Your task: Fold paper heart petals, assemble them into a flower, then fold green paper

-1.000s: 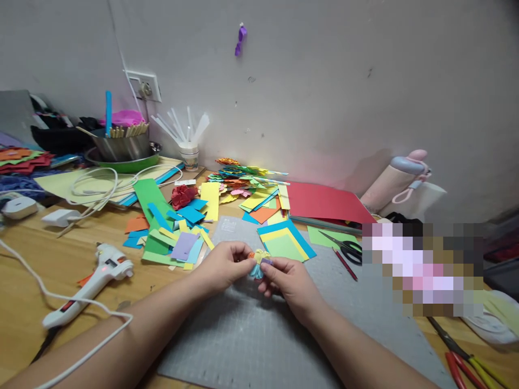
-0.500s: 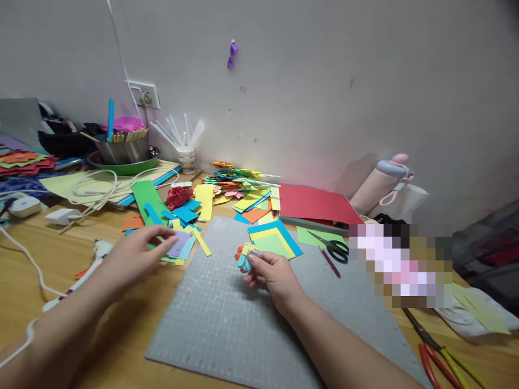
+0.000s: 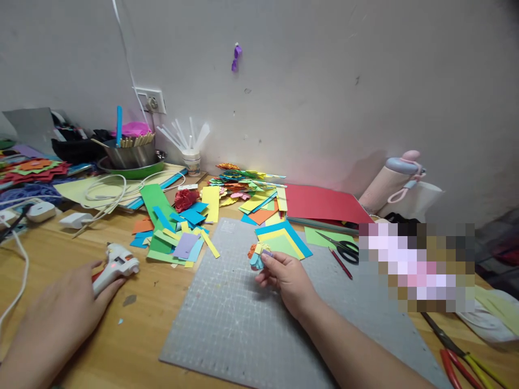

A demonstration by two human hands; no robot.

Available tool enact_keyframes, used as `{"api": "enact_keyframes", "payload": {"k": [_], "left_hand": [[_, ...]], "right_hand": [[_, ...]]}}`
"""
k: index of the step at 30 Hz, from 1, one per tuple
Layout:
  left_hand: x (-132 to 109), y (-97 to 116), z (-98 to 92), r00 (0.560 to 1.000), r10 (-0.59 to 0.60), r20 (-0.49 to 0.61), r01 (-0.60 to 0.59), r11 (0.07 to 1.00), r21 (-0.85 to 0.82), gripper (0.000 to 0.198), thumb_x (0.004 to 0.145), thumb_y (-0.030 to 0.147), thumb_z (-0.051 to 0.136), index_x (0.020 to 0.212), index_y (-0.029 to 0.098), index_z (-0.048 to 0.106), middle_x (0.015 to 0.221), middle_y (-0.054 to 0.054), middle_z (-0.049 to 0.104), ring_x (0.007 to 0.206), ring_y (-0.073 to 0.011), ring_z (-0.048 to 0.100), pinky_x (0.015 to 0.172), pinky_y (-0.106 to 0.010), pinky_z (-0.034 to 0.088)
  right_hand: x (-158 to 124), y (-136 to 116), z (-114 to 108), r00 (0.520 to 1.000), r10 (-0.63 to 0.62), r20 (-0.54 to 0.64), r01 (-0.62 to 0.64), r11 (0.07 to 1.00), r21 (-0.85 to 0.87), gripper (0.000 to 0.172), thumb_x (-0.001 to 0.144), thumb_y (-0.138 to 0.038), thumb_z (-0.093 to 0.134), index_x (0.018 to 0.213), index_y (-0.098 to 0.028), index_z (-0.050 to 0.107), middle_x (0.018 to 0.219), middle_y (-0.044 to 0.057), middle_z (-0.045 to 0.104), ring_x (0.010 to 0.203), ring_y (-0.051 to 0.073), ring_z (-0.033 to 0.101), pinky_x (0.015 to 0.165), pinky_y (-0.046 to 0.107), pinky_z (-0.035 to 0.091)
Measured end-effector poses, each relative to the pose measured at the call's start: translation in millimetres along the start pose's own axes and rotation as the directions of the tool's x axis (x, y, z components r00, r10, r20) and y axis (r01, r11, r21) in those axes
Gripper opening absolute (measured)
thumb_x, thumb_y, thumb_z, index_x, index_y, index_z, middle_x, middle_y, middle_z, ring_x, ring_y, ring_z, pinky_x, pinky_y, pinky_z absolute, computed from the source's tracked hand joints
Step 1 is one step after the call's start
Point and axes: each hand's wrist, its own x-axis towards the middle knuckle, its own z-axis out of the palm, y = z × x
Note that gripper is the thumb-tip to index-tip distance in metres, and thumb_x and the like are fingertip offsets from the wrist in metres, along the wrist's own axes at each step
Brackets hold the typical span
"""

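Observation:
My left hand [image 3: 68,302] is wrapped round the handle of a white hot glue gun [image 3: 118,265] at the left of the wooden table. The gun's nozzle points away from me. My right hand [image 3: 286,278] pinches a small paper flower [image 3: 258,256] with orange, yellow, blue and purple parts, held above the grey cutting mat [image 3: 227,329]. Its fingertips cover part of the flower. Behind the flower lie stacked blue, yellow and green paper sheets [image 3: 284,240]. Loose coloured paper pieces [image 3: 186,246] are heaped beyond the glue gun.
Black-handled scissors [image 3: 346,251] and a red pencil [image 3: 340,263] lie right of the sheets. Red-and-yellow-handled scissors [image 3: 454,351] sit near the right edge. White cables and a charger [image 3: 75,220] cross the left side. A tumbler [image 3: 391,178] leans by the wall.
My left hand has moved from beside the paper pieces down and left, and has taken hold of the glue gun. My right hand still holds the flower; the view has shifted slightly.

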Motion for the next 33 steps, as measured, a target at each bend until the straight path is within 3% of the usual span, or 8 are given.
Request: {"api": "enact_keyframes", "payload": {"k": [3, 6, 10, 18, 22, 25, 29, 33], "left_hand": [[-5.1, 17.5, -4.0, 0.983, 0.031, -0.18, -0.007, 0.991, 0.136, 0.064, 0.085, 0.057, 0.027, 0.122, 0.011, 0.052, 0.096, -0.019, 0.061, 0.086, -0.0356, 0.056, 0.07, -0.042, 0.043], [-3.7, 44.1, -5.0, 0.9, 0.406, -0.158, -0.404, 0.914, 0.044, 0.041, 0.089, 0.032, 0.032, 0.121, 0.028, 0.057, 0.119, -0.011, 0.056, 0.103, -0.0288, 0.053, 0.085, -0.04, 0.039], [14.2, 68.0, 1.7, 0.798, 0.596, -0.089, -0.591, 0.803, 0.08, 0.052, 0.084, 0.011, 0.038, 0.122, 0.042, 0.055, 0.134, -0.003, 0.049, 0.121, -0.0292, 0.042, 0.097, -0.046, 0.028], [42.3, 74.0, 2.3, 0.871, 0.471, -0.138, -0.466, 0.882, 0.07, 0.053, 0.081, 0.008, 0.036, 0.127, 0.026, 0.053, 0.126, -0.011, 0.054, 0.113, -0.0299, 0.048, 0.089, -0.045, 0.033], [44.1, 80.5, -4.2, 0.933, 0.344, -0.109, -0.354, 0.93, -0.095, 0.029, 0.084, 0.032, 0.042, 0.095, 0.023, 0.068, 0.105, -0.009, 0.062, 0.099, -0.029, 0.055, 0.074, -0.04, 0.037], [46.7, 87.9, -6.4, 0.941, 0.333, -0.06, -0.338, 0.933, -0.124, 0.038, 0.078, 0.054, 0.048, 0.073, 0.023, 0.068, 0.091, -0.008, 0.063, 0.093, -0.0303, 0.055, 0.074, -0.04, 0.037], [50.9, 95.9, -4.4, 0.938, 0.334, -0.093, -0.341, 0.938, -0.068, 0.051, 0.072, 0.065, 0.049, 0.085, 0.019, 0.065, 0.091, -0.012, 0.062, 0.094, -0.033, 0.054, 0.075, -0.042, 0.038], [57.3, 95.6, -1.5, 0.931, 0.341, -0.131, -0.348, 0.937, -0.035, 0.038, 0.08, 0.049, 0.048, 0.094, 0.017, 0.063, 0.097, -0.014, 0.062, 0.095, -0.0346, 0.054, 0.075, -0.044, 0.039]], "right_hand": [[-0.7, -0.6, 0.5, 1.0, -0.003, 0.003, 0.003, 1.0, -0.003, 0.033, 0.067, -0.043, 0.075, 0.078, -0.012, 0.07, 0.069, 0.004, 0.069, 0.05, 0.011, 0.062, 0.045, 0.018, 0.046], [-2.0, -1.6, 1.3, 1.0, -0.005, 0.002, 0.005, 1.0, -0.009, 0.033, 0.067, -0.043, 0.075, 0.077, -0.012, 0.07, 0.069, 0.005, 0.069, 0.05, 0.011, 0.062, 0.046, 0.019, 0.046], [-2.9, -2.2, 1.9, 1.0, 0.0, -0.006, 0.0, 1.0, -0.021, 0.033, 0.066, -0.044, 0.075, 0.076, -0.013, 0.07, 0.071, 0.005, 0.07, 0.051, 0.011, 0.062, 0.045, 0.019, 0.046], [-1.2, -3.0, 2.9, 1.0, 0.004, 0.006, -0.004, 0.999, -0.035, 0.033, 0.066, -0.043, 0.075, 0.077, -0.012, 0.07, 0.071, 0.005, 0.07, 0.051, 0.011, 0.062, 0.047, 0.019, 0.046], [-0.6, -3.3, 3.1, 1.0, 0.001, 0.014, 0.0, 0.999, -0.034, 0.033, 0.066, -0.043, 0.075, 0.077, -0.013, 0.07, 0.071, 0.005, 0.069, 0.05, 0.01, 0.061, 0.047, 0.02, 0.046], [-0.6, -3.1, 2.9, 1.0, 0.0, 0.018, 0.001, 0.999, -0.041, 0.034, 0.066, -0.044, 0.074, 0.078, -0.012, 0.071, 0.071, 0.005, 0.07, 0.05, 0.011, 0.061, 0.048, 0.02, 0.046], [-1.7, -3.6, 2.8, 1.0, 0.004, 0.016, -0.003, 0.999, -0.05, 0.035, 0.066, -0.045, 0.074, 0.078, -0.012, 0.071, 0.072, 0.006, 0.07, 0.051, 0.011, 0.061, 0.048, 0.021, 0.045], [-2.7, -4.8, 3.5, 1.0, 0.003, 0.015, -0.002, 0.999, -0.054, 0.035, 0.066, -0.045, 0.074, 0.077, -0.012, 0.071, 0.071, 0.006, 0.07, 0.051, 0.011, 0.061, 0.048, 0.021, 0.045]]}}
